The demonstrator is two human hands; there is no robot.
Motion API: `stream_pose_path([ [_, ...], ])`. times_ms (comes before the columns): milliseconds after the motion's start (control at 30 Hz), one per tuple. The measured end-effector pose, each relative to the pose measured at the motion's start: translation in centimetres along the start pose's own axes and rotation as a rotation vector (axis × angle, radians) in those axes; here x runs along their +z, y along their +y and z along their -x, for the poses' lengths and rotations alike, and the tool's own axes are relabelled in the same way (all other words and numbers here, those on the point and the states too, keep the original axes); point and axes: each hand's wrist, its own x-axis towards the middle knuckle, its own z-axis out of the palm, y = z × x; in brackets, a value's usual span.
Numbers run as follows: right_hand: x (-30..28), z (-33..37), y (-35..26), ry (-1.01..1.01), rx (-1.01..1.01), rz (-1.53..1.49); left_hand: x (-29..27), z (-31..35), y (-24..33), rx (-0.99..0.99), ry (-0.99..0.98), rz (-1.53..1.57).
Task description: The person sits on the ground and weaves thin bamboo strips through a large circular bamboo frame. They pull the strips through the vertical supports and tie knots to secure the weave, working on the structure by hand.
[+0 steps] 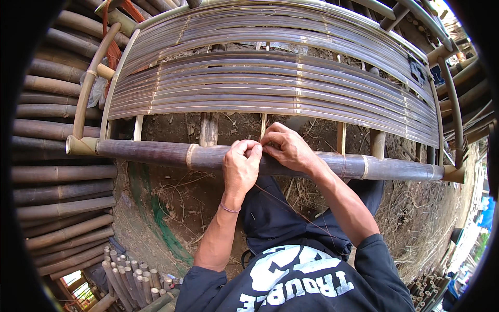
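Both my hands meet at a thick dark bamboo pole [140, 152] that runs across in front of me. My left hand [242, 165] is closed in a pinch above the pole, thumb against fingers. Beside it my right hand [287, 147] pinches too, fingertips nearly touching the left ones. They work at the foot of a narrow upright bamboo strip [263, 125]. A thin reddish-brown cord [292, 209] trails from the pole below my hands across my lap; its end between my fingertips is mostly hidden.
Beyond the pole lies a bamboo slat panel [223, 86] in a bamboo frame. More uprights [341, 138] join the pole. Stacked bamboo poles [65, 174] fill the left side. Cut bamboo pieces [138, 278] stand at lower left, near green netting [165, 229] on the dirt floor.
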Motion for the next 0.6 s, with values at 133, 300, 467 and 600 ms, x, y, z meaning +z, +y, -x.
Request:
stream_pose_path([
  [133,0.8,0.5,-1.0,0.118,0.037,0.084,0.0,-0.5,0.7,-0.011,0.061,-0.145],
  [300,1.6,1.0,-1.0,0.231,0.000,0.155,-0.3,-0.8,0.2,0.156,-0.068,-0.192],
  [467,-0.4,1.3,-0.9,0.105,0.164,-0.330,-1.3,-1.6,-2.2,-0.129,-0.302,0.226],
  [600,-0.2,2.0,-1.4,0.112,0.003,-0.086,-1.2,-1.7,-1.4,-0.237,-0.319,0.340],
])
